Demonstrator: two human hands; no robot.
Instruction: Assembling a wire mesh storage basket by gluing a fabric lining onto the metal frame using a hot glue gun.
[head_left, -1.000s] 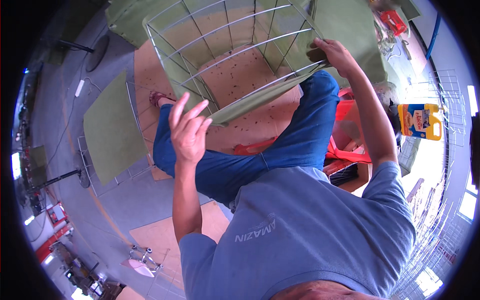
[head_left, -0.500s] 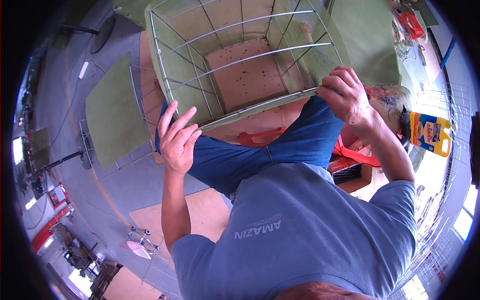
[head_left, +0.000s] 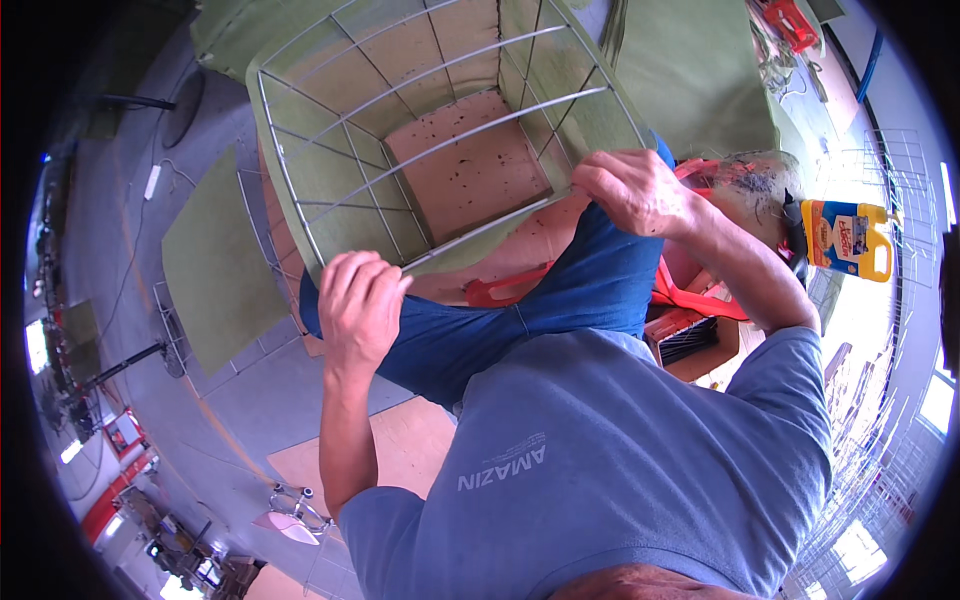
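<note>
A box-shaped metal wire frame (head_left: 490,229) with green fabric (head_left: 290,135) around its sides stands in front of my legs. Through its wires a speckled brownish board (head_left: 470,160) shows. My left hand (head_left: 358,310) is closed over the frame's near left corner, fingers curled on the edge. At the near right corner my right hand (head_left: 635,190) grips the rim, thumb and fingers pressed together. The fingertips of both hands are partly hidden, so whether they also pinch fabric I cannot tell.
Beyond the frame to the right lies more green fabric (head_left: 710,90). A yellow jug with a blue label (head_left: 848,238) stands at the right. Left of my legs, a green sheet (head_left: 210,265) rests on another wire frame. Red plastic parts (head_left: 505,288) show near my legs.
My left fingers, spread before, have curled over the corner. The frame appears farther left in view, and my right hand with it. The surroundings have shifted slightly too.
</note>
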